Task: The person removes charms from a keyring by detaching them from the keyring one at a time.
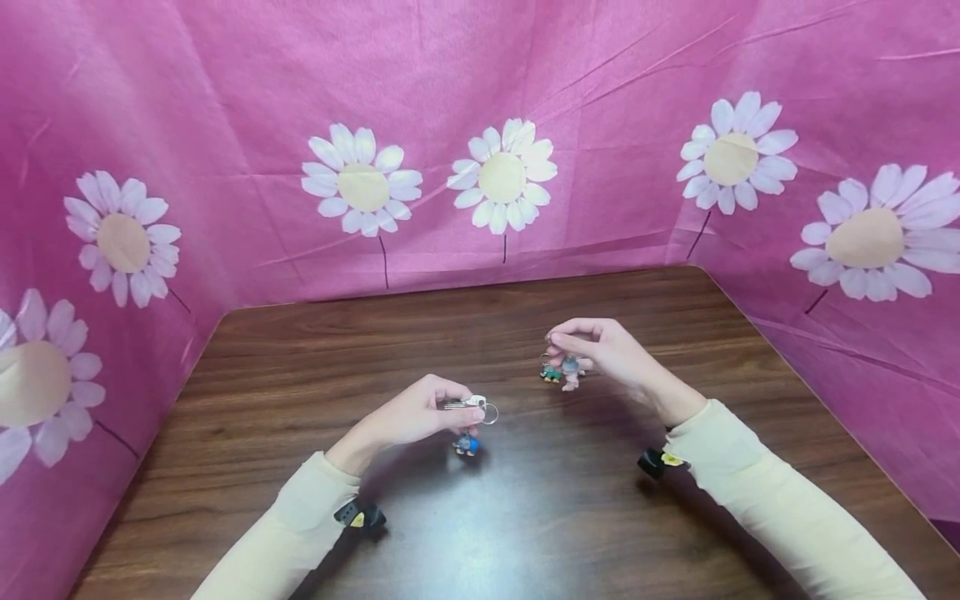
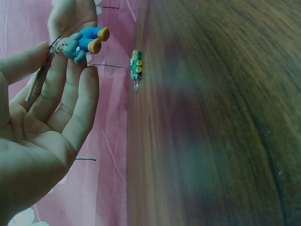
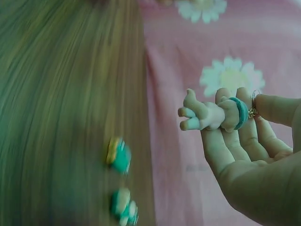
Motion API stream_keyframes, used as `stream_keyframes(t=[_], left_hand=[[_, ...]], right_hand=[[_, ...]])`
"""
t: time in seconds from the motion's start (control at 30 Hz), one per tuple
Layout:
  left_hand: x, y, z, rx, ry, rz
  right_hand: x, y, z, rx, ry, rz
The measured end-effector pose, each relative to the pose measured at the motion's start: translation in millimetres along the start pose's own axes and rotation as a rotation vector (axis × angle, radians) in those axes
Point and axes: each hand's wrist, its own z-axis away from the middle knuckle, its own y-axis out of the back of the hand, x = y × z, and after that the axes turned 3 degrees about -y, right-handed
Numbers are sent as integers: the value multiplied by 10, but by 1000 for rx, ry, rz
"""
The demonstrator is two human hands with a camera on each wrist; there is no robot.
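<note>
We saw a pink cloth (image 1: pixel 247 100) with white flowers (image 1: pixel 363 187) along the left, far and right edges of the brown wooden surface (image 1: pixel 285 367).

From the left, a cream sleeve (image 1: pixel 292 525) reached in, with a black strap (image 1: pixel 362 517) at its wrist, and ended in the left hand (image 1: pixel 416 414), near the middle of the surface. The left hand pinched a thin metal piece (image 2: pixel 36 82) between thumb and forefinger, its other fingers loosely bent. A metal ring (image 1: pixel 491 414) stuck out past the fingertips, and a small blue figure (image 1: pixel 466 445) with yellow feet hung below.

Further right, towards the far edge, two green figures (image 3: pixel 121 158) lay on the surface, blurred in the right wrist view; the head view showed one plainly, just left of the pale figure (image 1: pixel 570 372). That pale figure, with a teal band (image 3: pixel 241 113), hung from the right hand (image 1: pixel 611 354), whose thumb and fingertips gripped its small ring (image 3: pixel 255 100), the remaining fingers bent behind it. The right sleeve (image 1: pixel 780 508) came in across the surface from its near right corner, a second black strap (image 1: pixel 652 463) beneath its cuff.
</note>
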Motion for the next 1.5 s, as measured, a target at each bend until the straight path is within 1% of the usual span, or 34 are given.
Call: stream_keyframes(t=[0.17,0.3,0.4,0.53,0.63,0.73,0.9,0.97,1.2,1.3,1.5], left_hand=[[-3,-3,6,-1,18,28],[-16,-15,3,-2,23,30],[-27,-17,1,1,19,26],[-34,-12,-9,-1,-6,10],[-37,-6,-12,-4,-29,3],[-38,-10,-13,-2,-36,3],[-30,-33,-10,22,-18,-4],[-28,-47,-6,34,-7,-6],[-2,-96,-30,70,-3,-8],[17,-107,-36,91,-2,-7],[66,-105,-26,130,3,-6]], right_hand=[[163,401,-24,85,-17,-83],[296,690,-22,131,-64,-142],[381,841,-12,155,-97,-148],[473,962,-23,172,-129,-124],[520,1017,-64,178,-141,-68],[542,1049,-121,205,-142,23],[552,1061,-198,243,-149,162],[556,1059,-217,234,-161,199],[553,1050,-263,258,-194,254],[554,1037,-262,259,-195,290],[593,1048,-248,275,-185,323]])
